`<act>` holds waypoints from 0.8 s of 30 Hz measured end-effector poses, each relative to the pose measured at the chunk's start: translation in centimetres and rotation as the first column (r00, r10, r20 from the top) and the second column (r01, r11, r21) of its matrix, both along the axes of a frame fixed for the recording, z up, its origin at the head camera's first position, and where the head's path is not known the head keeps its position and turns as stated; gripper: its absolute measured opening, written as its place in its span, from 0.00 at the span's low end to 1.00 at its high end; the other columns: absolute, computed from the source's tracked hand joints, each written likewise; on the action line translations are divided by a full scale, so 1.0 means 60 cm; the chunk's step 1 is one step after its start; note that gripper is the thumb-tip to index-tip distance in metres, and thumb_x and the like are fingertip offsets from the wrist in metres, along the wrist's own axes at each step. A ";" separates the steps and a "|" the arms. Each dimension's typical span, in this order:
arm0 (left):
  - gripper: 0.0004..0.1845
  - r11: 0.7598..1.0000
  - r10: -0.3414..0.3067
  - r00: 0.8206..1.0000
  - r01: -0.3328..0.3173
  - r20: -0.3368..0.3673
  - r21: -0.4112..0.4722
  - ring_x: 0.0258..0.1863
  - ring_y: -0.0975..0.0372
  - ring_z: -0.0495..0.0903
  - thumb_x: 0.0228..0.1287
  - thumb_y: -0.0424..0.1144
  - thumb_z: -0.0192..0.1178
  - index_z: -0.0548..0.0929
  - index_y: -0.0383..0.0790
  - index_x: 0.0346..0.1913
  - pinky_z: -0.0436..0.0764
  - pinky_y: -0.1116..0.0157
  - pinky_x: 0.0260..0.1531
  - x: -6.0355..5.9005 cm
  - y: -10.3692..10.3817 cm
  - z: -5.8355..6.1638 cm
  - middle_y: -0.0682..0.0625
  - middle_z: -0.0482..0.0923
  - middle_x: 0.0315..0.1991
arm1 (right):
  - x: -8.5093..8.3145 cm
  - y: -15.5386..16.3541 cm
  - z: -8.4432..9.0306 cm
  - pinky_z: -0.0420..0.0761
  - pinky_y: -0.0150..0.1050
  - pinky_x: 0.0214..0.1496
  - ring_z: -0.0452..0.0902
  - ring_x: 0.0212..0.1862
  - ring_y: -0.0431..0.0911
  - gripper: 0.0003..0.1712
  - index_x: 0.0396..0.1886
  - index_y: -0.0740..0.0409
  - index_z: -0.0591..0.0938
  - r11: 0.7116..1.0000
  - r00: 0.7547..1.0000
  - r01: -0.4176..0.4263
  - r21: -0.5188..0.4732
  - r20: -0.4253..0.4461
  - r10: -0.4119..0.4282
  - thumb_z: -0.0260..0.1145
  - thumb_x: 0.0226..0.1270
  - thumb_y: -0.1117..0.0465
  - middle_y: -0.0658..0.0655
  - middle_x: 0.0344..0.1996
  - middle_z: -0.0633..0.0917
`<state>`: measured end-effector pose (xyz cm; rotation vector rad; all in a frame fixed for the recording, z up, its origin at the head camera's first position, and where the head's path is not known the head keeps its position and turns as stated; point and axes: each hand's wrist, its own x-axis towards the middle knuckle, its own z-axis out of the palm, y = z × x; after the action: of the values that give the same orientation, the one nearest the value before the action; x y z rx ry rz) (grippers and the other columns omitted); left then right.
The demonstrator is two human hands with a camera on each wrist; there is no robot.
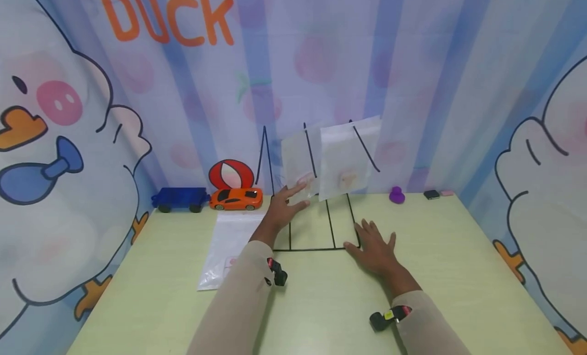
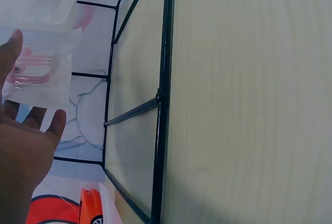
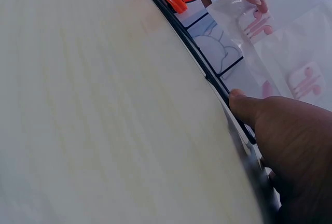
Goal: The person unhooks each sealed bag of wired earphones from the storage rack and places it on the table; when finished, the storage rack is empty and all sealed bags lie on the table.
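Two clear bags with pink earphones [image 1: 348,159] already stood in the black wire rack [image 1: 316,227] at the back of the table [image 1: 458,253], while one more bag [image 1: 229,248] lay flat on the table to the left, not yet placed. The left hand [image 1: 282,210] reached with straight fingers and touched the left standing bag [image 1: 298,166]; the right hand [image 1: 376,248] lay flat and spread on the rack's front corner, holding nothing. The only writing I could read was "DUCK" [image 1: 167,19] in orange letters on the curtain behind.
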<state>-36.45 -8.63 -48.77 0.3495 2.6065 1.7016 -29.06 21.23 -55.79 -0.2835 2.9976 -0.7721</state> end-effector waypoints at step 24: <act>0.18 0.983 0.181 0.956 -0.170 -0.232 0.065 0.69 0.49 0.83 0.76 0.42 0.70 0.90 0.51 0.66 0.83 0.43 0.70 0.119 -0.010 0.024 0.44 0.86 0.67 | 0.000 -0.001 0.002 0.26 0.84 0.79 0.41 0.90 0.68 0.48 0.88 0.59 0.60 1.000 1.000 -0.009 -0.011 -0.023 0.009 0.54 0.84 0.33 0.67 0.89 0.54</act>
<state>-29.31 -9.20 -47.34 0.3517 2.8496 1.8823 -29.05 21.14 -55.66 -0.3083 3.0123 -0.7909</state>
